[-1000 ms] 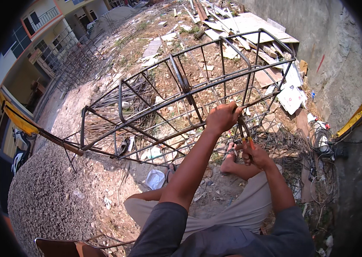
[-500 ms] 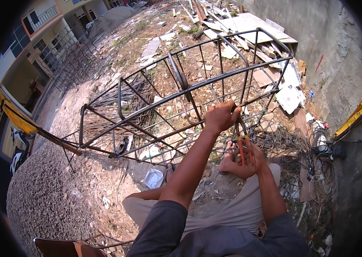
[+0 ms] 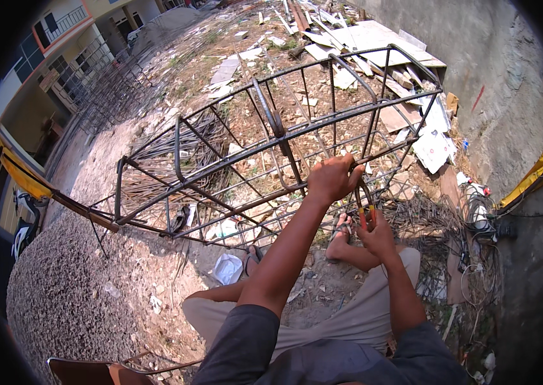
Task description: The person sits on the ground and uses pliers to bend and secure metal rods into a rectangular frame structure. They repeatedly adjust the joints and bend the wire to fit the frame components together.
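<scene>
A long rusty rebar cage lies on its side across the ground in front of me. My left hand is closed around one of its near long bars, close to a stirrup. Just below and to the right, my right hand grips pliers with red and yellow handles, their jaws up at the bar where a thin tie wire sits. I am seated low, knees bent, one bare foot under the cage.
A bundle of thin wire lies at the right, by a concrete wall. Boards and panels are scattered beyond the cage. Gravel spreads at the left, and more rebar cages stand near a building.
The view has shifted slightly and the cage sits a little higher. My right hand with the pliers has edged up toward the bar; my left hand keeps its grip.
</scene>
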A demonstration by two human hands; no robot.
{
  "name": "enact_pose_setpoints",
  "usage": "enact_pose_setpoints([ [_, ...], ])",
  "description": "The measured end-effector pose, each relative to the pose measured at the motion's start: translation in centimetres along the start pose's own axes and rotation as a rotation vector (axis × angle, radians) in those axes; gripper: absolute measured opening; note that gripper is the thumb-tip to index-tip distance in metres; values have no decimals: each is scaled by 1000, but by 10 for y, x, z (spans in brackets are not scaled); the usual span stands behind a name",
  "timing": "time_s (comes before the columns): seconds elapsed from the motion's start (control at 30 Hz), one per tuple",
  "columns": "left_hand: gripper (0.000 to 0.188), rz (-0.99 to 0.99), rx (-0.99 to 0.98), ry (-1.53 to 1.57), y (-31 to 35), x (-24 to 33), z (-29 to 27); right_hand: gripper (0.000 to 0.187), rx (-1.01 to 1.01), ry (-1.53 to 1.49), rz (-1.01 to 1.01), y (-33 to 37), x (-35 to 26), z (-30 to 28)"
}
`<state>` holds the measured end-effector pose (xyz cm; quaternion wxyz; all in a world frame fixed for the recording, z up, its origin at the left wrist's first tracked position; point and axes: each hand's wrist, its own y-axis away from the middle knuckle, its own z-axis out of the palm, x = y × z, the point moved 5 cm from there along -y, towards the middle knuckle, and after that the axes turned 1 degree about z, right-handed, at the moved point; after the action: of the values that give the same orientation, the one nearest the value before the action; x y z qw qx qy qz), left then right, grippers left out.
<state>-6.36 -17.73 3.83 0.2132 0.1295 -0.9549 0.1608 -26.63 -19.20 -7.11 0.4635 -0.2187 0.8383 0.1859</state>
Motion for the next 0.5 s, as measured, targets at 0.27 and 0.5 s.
enact_pose_setpoints([
  [0.27,48,-25,-30,20,0,-3,-4,50,-445,-432,94,-10,1,-16],
  [0.5,44,-44,2,9,-3,-5,-1,48,96,167,-94,3,-9,-19],
])
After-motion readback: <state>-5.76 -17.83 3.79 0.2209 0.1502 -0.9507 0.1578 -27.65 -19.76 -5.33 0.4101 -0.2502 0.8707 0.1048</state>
